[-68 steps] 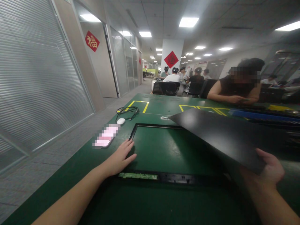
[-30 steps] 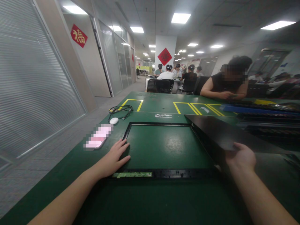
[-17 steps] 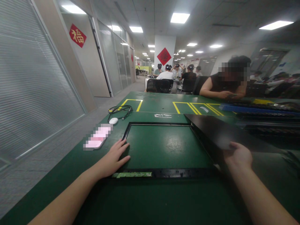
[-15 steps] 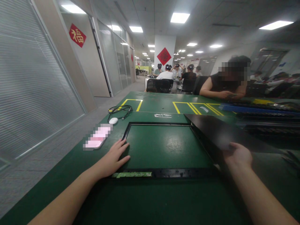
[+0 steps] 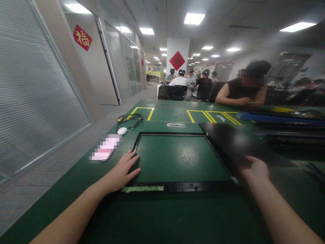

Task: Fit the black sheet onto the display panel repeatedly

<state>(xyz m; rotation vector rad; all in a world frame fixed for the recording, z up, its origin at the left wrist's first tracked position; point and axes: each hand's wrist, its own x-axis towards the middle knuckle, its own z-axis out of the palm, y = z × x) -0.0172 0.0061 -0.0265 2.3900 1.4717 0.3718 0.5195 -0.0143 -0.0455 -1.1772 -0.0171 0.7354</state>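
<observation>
Across the green table, the dark panel had swung rightward and lower since the earliest view, reaching the right side of the black frame; whether they touched could not be told. The right hand gripped its near edge. The left hand, fingers loosely spread, rested at the frame's left bar. A green circuit strip sat on the near bar.
</observation>
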